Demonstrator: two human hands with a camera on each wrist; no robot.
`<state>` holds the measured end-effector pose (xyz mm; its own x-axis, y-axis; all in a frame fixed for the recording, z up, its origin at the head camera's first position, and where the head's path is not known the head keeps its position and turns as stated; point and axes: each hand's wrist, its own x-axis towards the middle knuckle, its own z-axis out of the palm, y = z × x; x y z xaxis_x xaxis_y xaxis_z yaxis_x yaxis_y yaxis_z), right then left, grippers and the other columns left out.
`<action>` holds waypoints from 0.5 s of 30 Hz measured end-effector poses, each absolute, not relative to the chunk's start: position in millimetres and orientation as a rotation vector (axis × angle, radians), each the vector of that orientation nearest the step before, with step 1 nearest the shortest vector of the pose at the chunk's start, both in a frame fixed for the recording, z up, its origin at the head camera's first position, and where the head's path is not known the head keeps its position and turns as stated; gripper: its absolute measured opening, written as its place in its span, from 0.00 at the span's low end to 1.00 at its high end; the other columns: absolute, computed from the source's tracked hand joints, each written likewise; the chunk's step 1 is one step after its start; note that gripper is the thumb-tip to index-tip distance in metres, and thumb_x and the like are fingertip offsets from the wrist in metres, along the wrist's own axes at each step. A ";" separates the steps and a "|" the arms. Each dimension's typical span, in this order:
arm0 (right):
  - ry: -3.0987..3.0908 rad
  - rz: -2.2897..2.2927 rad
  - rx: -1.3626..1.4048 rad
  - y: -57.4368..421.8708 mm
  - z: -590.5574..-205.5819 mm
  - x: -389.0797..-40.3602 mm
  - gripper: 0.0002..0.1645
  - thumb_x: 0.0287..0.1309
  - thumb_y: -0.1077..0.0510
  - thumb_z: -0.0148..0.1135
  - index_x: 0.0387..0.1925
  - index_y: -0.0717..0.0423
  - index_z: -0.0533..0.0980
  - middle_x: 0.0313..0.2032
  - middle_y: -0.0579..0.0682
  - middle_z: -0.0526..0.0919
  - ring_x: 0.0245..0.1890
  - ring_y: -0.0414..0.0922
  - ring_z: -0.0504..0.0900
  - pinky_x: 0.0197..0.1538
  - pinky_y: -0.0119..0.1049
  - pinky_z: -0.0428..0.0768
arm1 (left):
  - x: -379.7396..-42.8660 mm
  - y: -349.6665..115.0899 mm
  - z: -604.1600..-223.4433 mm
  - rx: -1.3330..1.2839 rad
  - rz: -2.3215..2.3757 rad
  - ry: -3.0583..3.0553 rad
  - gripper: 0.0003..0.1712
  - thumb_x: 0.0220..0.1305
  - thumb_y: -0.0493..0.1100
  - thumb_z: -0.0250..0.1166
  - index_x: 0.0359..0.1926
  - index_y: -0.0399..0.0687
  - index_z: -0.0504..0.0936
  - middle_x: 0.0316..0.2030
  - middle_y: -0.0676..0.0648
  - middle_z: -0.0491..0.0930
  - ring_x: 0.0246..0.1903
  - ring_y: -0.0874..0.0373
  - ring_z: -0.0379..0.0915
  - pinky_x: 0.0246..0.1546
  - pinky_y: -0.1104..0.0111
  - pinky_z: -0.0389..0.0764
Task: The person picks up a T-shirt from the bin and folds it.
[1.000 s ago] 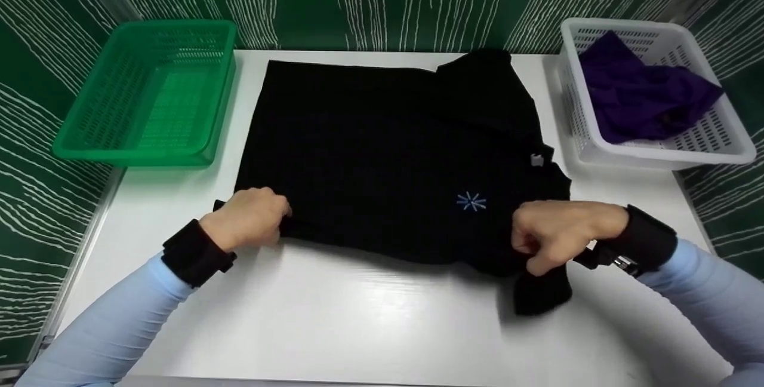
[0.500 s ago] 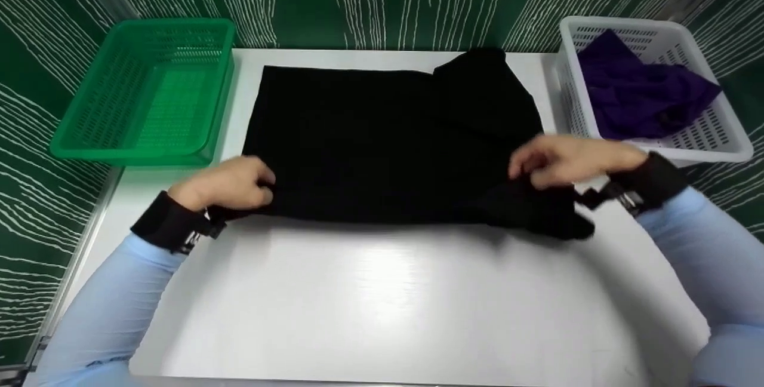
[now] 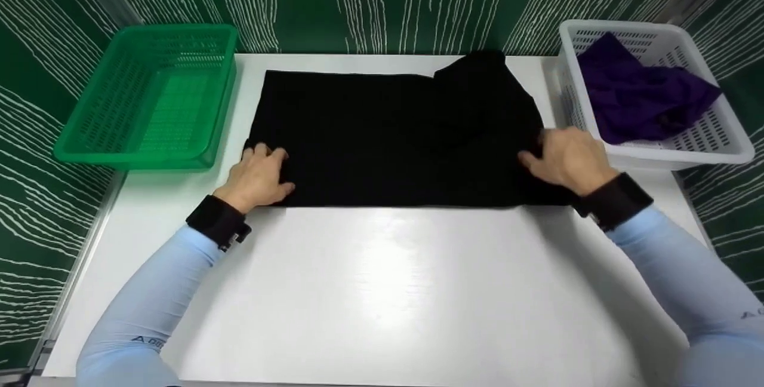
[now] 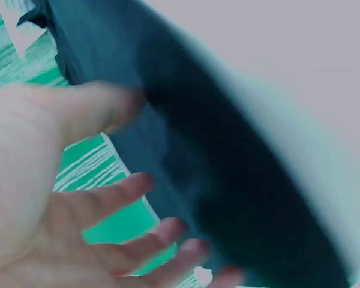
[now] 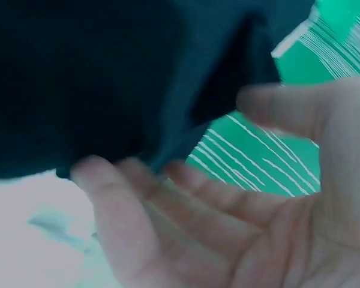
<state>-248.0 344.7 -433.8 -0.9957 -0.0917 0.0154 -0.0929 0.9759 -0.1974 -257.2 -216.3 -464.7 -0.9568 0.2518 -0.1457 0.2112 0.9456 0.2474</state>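
A black T-shirt (image 3: 382, 136) lies folded lengthwise on the table, its front fold straight and one sleeve sticking out at the back right. At its left end rests my left hand (image 3: 258, 177), fingers spread over the cloth. The left wrist view shows that thumb (image 4: 102, 108) apart from the other fingers, touching or close to the fabric. My right hand (image 3: 567, 159) is at the shirt's right end, by the collar side. In the right wrist view its fingers (image 5: 198, 192) are extended along the cloth edge, with the thumb held away from them.
On the left stands a green plastic basket (image 3: 218, 118) with nothing visible inside. A white basket (image 3: 656, 154) at the right holds a purple cloth (image 3: 644, 94). The white table (image 3: 382, 297) ends at a green wall (image 3: 394, 11) with white streaks.
Both hands have carried the shirt's near side away from me, folding it over; the blue emblem and collar tag are now covered. The hands have loosened from the cloth.
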 end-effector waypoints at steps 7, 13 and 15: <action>-3.406 0.214 0.003 363.9 -453.3 -222.1 0.53 0.60 0.30 0.71 0.60 0.75 0.70 0.51 0.84 0.78 0.48 0.78 0.81 0.41 0.71 0.82 | -254.7 -219.7 -471.9 0.281 0.331 2.857 0.48 0.68 0.57 0.74 0.79 0.41 0.65 0.75 0.22 0.59 0.71 0.23 0.60 0.60 0.32 0.77; -3.492 0.451 0.045 376.4 -452.8 -213.1 0.65 0.49 0.44 0.84 0.74 0.70 0.54 0.50 0.84 0.79 0.49 0.77 0.83 0.47 0.71 0.81 | -255.3 -216.7 -470.3 0.537 0.269 2.749 0.44 0.72 0.47 0.69 0.83 0.50 0.62 0.82 0.27 0.52 0.77 0.22 0.53 0.68 0.29 0.71; -3.536 0.438 0.097 376.6 -450.7 -210.4 0.65 0.44 0.43 0.86 0.70 0.70 0.57 0.40 0.75 0.86 0.38 0.68 0.89 0.43 0.67 0.83 | -254.7 -215.5 -465.5 0.555 0.239 2.719 0.44 0.70 0.45 0.70 0.83 0.51 0.64 0.82 0.28 0.54 0.76 0.23 0.56 0.68 0.30 0.72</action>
